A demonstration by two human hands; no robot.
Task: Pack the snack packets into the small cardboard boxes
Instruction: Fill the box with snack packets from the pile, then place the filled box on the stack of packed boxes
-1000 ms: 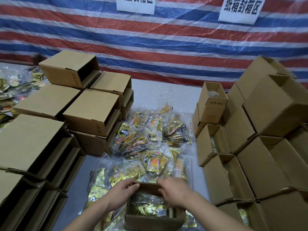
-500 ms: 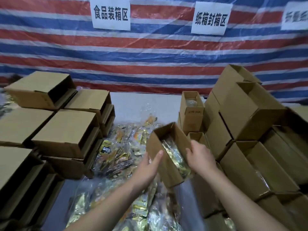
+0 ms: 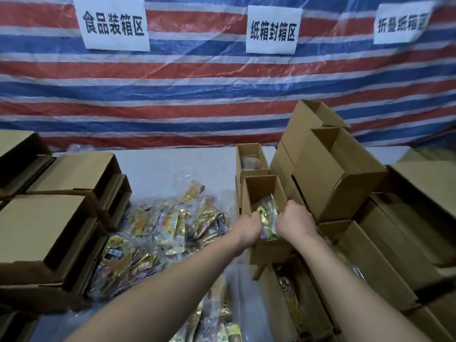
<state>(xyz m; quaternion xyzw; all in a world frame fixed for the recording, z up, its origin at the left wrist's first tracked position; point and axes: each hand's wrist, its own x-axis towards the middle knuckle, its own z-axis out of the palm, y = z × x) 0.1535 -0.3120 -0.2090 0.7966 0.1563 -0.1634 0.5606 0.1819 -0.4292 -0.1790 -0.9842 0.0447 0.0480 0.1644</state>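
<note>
You are holding a small box (image 3: 261, 193) between your left hand (image 3: 249, 229) and right hand (image 3: 294, 222), right of the packet pile (image 3: 162, 233) lying on the table (image 3: 172, 166). Packets (image 3: 267, 215) are sitting inside it. Another open box (image 3: 250, 160) is standing directly behind it. Stacked boxes (image 3: 338, 174) are lying to its right, more stacked boxes (image 3: 49, 230) left of the pile.

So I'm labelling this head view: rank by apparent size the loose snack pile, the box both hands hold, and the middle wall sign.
1. Loose snack pile, largest.
2-3. Held box and middle wall sign look alike; the sign hangs farther away, so I won't rank them.
</note>
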